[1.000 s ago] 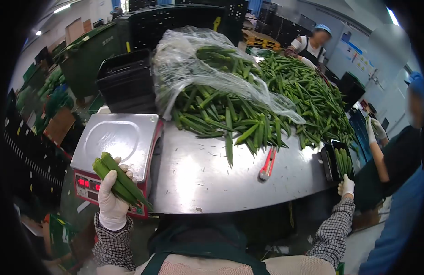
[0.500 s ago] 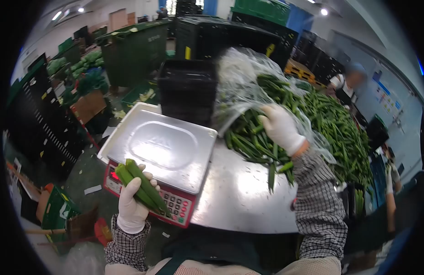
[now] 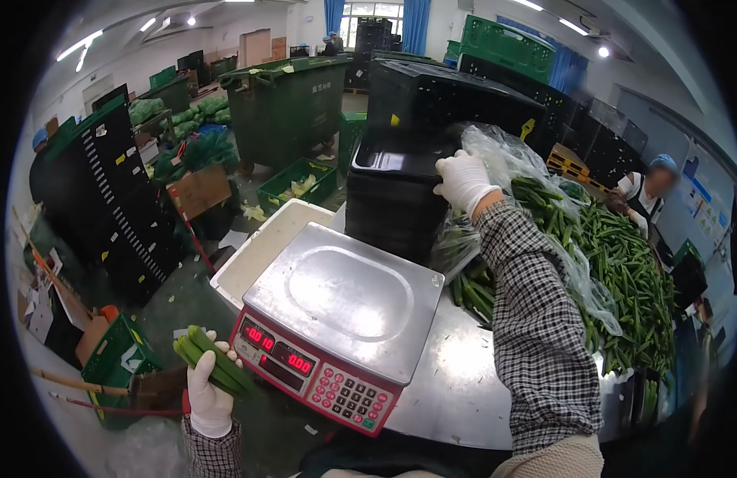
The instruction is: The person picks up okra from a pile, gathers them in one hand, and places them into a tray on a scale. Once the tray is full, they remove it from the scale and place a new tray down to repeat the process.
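Scale [image 3: 340, 315]: 1, at 6 o'clock on the desk [image 3: 456, 386].
Stack of black trays [image 3: 392, 211]: 1, at 12 o'clock; trays in it not countable.
Okra pods [image 3: 215, 368] in the left hand [image 3: 209, 402]: roughly 4, overlapping.
Clear bag [image 3: 543, 183]: 1.
Loose okra heap [image 3: 635, 279], 3 o'clock: 1, pods too many to count.
Green wheeled bins [image 3: 285, 107], 11 o'clock: 2.
White box [image 3: 257, 255]: 1.
Co-worker [image 3: 645, 187]: 1.

Green okra bundle [image 3: 217, 368], tilted, held low left of scale [image 3: 344, 303]; black tray stack [image 3: 392, 199] behind it.

Okra pile [image 3: 633, 271] partly under cloudy plastic bag [image 3: 504, 155] (scale display [image 3: 277, 354] digits illegibly small)
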Demonstrator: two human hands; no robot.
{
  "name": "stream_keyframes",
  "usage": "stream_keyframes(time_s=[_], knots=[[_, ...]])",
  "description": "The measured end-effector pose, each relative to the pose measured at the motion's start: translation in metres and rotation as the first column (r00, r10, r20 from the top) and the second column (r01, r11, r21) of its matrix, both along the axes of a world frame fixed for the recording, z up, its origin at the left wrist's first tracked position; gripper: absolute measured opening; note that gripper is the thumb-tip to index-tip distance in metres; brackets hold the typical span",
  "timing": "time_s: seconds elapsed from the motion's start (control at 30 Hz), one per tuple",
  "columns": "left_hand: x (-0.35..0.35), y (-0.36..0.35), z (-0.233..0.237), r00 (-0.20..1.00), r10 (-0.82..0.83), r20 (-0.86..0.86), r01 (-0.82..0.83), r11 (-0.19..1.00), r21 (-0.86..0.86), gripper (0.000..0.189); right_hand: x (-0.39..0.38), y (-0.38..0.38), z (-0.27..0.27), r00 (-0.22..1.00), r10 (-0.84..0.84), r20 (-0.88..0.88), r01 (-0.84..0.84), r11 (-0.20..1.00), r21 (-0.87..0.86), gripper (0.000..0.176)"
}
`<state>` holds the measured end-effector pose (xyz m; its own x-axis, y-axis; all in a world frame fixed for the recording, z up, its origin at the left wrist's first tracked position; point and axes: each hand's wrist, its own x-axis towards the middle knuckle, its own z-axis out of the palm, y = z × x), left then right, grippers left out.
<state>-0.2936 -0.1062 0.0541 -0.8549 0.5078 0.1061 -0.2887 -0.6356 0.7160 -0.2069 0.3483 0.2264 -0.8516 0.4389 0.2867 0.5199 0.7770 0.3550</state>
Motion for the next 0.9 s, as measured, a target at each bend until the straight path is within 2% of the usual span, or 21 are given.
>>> stream_keyframes(time_s=[0.07,0.13,0.2,0.27,0.33,0.37,0.4,0.43,0.47,0.53,0.57,0.6,0.67,0.77,0.8,0.87,0.9], knots=[[0.0,0.009,0.012,0.999,0.017,-0.029,-0.017,1.0,0.022,0.041,0.004,-0.003,-0.003,0.981,0.157,-0.112,-0.139,0.978,0.155,0.021],[-0.002,0.015,0.03,0.976,0.073,-0.204,-0.074,0.997,0.0,0.045,0.015,-0.036,-0.001,0.937,0.324,-0.133,-0.294,0.933,0.206,0.011],[-0.004,0.021,0.052,0.919,0.114,-0.377,-0.133,0.991,-0.026,0.048,0.036,-0.08,-0.018,0.849,0.489,-0.201,-0.475,0.872,0.119,0.006],[-0.005,0.032,0.074,0.786,0.191,-0.588,-0.249,0.968,-0.017,0.048,0.059,-0.12,-0.048,0.831,0.542,-0.123,-0.545,0.838,0.009,0.004],[0.0,0.047,0.098,0.641,0.154,-0.752,-0.323,0.943,-0.081,0.048,0.077,-0.153,-0.071,0.817,0.575,-0.051,-0.576,0.809,-0.118,0.004],[0.009,0.06,0.112,0.608,0.105,-0.787,-0.329,0.935,-0.13,0.049,0.083,-0.163,-0.089,0.811,0.57,-0.134,-0.584,0.804,-0.111,0.004],[0.014,0.072,0.124,0.552,-0.014,-0.834,-0.276,0.941,-0.198,0.048,0.087,-0.168,-0.105,0.798,0.561,-0.218,-0.59,0.801,-0.1,0.005],[0.022,0.087,0.134,0.426,-0.117,-0.897,-0.3,0.917,-0.262,0.047,0.09,-0.171,-0.112,0.811,0.529,-0.25,-0.57,0.81,-0.134,0.003],[0.029,0.102,0.142,0.287,-0.219,-0.932,-0.334,0.89,-0.312,0.046,0.096,-0.175,-0.115,0.823,0.497,-0.275,-0.548,0.822,-0.155,0.019],[0.036,0.133,0.148,0.138,-0.469,-0.873,-0.269,0.83,-0.488,0.044,0.118,-0.189,-0.107,0.69,0.511,-0.512,-0.612,0.79,-0.037,0.037],[0.034,0.149,0.141,-0.028,-0.493,-0.87,-0.286,0.838,-0.466,0.045,0.136,-0.195,-0.102,0.691,0.481,-0.54,-0.605,0.793,-0.067,0.047],[0.032,0.163,0.136,-0.141,-0.586,-0.798,-0.339,0.786,-0.517,0.046,0.151,-0.193,-0.107,0.713,0.446,-0.541,-0.596,0.792,-0.133,0.046],[0.026,0.188,0.122,-0.123,-0.797,-0.592,-0.359,0.592,-0.722,0.05,0.183,-0.179,-0.125,0.752,0.384,-0.536,-0.58,0.772,-0.26,0.043],[0.016,0.2,0.105,-0.262,-0.817,-0.513,-0.459,0.573,-0.679,0.053,0.24,-0.124,-0.158,0.9,0.064,-0.431,-0.231,0.909,-0.347,0.033],[0.02,0.195,0.114,-0.247,-0.775,-0.581,-0.485,0.619,-0.618,0.056,0.257,-0.103,-0.162,0.922,-0.064,-0.383,-0.095,0.919,-0.382,0.03],[0.043,0.182,0.139,-0.132,-0.524,-0.842,-0.298,0.831,-0.47,0.052,0.283,-0.069,-0.181,0.902,-0.202,-0.382,0.082,0.948,-0.307,0.026],[0.058,0.174,0.144,0.019,-0.504,-0.864,-0.205,0.844,-0.496,0.049,0.289,-0.057,-0.185,0.879,-0.267,-0.394,0.136,0.934,-0.329,0.026]])
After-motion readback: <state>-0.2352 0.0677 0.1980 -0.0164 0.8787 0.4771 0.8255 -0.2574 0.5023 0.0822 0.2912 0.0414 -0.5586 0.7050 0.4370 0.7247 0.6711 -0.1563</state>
